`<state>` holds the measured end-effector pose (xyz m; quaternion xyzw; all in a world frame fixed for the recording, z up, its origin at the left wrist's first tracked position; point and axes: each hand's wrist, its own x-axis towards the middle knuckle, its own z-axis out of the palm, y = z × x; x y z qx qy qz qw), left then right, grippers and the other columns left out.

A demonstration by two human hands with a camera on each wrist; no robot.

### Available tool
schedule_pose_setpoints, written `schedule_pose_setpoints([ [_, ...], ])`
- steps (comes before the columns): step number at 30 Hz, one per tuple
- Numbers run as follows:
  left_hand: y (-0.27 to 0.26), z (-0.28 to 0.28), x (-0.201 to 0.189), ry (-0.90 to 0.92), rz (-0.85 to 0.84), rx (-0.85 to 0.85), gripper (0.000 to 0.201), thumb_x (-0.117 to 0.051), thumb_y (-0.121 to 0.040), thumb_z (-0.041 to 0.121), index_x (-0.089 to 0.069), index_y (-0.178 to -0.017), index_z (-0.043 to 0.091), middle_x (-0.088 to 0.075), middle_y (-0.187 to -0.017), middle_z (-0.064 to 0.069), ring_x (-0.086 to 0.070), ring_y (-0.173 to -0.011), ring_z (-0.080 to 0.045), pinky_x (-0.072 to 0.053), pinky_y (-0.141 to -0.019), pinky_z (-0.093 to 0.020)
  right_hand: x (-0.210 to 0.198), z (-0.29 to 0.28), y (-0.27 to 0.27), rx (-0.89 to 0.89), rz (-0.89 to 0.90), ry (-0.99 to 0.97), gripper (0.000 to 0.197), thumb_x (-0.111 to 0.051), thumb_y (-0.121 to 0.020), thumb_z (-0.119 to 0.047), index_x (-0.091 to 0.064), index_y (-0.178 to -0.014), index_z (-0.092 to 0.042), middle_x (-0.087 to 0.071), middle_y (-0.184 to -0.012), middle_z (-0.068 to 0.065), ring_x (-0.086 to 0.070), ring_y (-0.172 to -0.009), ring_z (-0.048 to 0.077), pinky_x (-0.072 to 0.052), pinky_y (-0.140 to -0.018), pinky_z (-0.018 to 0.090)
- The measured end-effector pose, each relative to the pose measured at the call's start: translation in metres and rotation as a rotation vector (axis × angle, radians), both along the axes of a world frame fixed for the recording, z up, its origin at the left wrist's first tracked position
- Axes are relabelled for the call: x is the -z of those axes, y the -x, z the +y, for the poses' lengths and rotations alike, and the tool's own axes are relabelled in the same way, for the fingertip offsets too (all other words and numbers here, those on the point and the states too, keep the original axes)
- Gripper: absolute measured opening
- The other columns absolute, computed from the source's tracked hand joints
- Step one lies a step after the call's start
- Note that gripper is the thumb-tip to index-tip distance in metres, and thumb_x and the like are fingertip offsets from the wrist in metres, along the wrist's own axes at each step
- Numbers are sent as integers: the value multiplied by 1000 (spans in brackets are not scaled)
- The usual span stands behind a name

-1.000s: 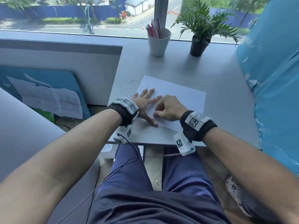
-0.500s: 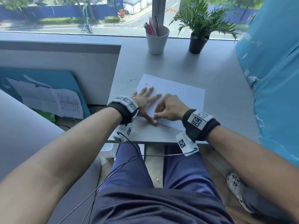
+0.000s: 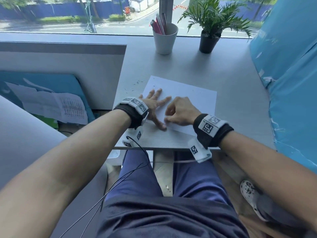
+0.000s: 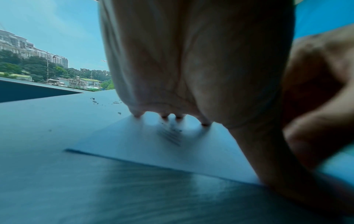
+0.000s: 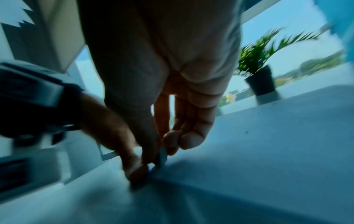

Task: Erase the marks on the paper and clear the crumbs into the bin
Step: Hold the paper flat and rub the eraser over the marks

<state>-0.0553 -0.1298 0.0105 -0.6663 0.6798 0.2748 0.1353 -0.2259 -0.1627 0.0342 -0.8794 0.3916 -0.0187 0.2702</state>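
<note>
A white sheet of paper [image 3: 192, 98] lies on the grey desk [image 3: 231, 83]. My left hand [image 3: 155, 107] rests flat on its left part, fingers spread and straight, thumb stretched toward the near edge. Pencil marks [image 4: 170, 134] show on the paper under that palm in the left wrist view. My right hand [image 3: 178, 113] is curled just right of the left thumb and pinches a small pale eraser [image 5: 162, 156] against the paper [image 5: 249, 151]. Dark eraser crumbs [image 3: 133, 87] are scattered on the desk left of the sheet. No bin shows in any view.
A white cup with pens [image 3: 165, 38] and a potted plant [image 3: 210, 31] stand at the back by the window. A grey partition [image 3: 68, 66] borders the desk on the left, blue plastic sheeting [image 3: 288, 83] on the right. My legs are under the near edge.
The right hand has shifted slightly with the eraser near the left thumb; the left hand stays flat on the paper. The head view moved a little.
</note>
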Motion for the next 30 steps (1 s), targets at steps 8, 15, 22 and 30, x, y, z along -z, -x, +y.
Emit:
schedule_pose_setpoints([
  [8,3,-1,-4,-23,-49,2,141,-79,-51,77,20,-148,51,37,-156,1,29,-146,-26,6,-116,-61,-1,-6,6,-7,24,-41,12,-81,-74,-27,-78,-82,-18,-65,-68,-9,-60,-66,5,-45,-62,13],
  [15,2,-1,-5,-27,-48,16,141,-76,-50,80,21,-147,51,37,-156,0,29,-146,-26,7,-116,-60,3,-18,10,74,-50,-13,13,-80,-74,-25,-79,-81,-15,-63,-65,-10,-58,-63,3,-46,-61,15],
  [22,1,-3,-3,-19,-26,29,140,-78,-51,78,20,-148,51,37,-156,0,29,-145,-26,9,-115,-59,-4,-42,22,207,-95,-7,13,-81,-72,-25,-78,-81,-16,-72,-74,-2,-61,-63,4,-42,-57,8],
  [30,-7,6,0,32,31,56,130,-70,-60,79,16,-152,45,34,-158,1,31,-145,-22,18,-114,-53,12,-58,61,322,-12,-75,16,-77,-78,-26,-77,-84,-11,-73,-80,3,-64,-75,14,-51,-78,23],
])
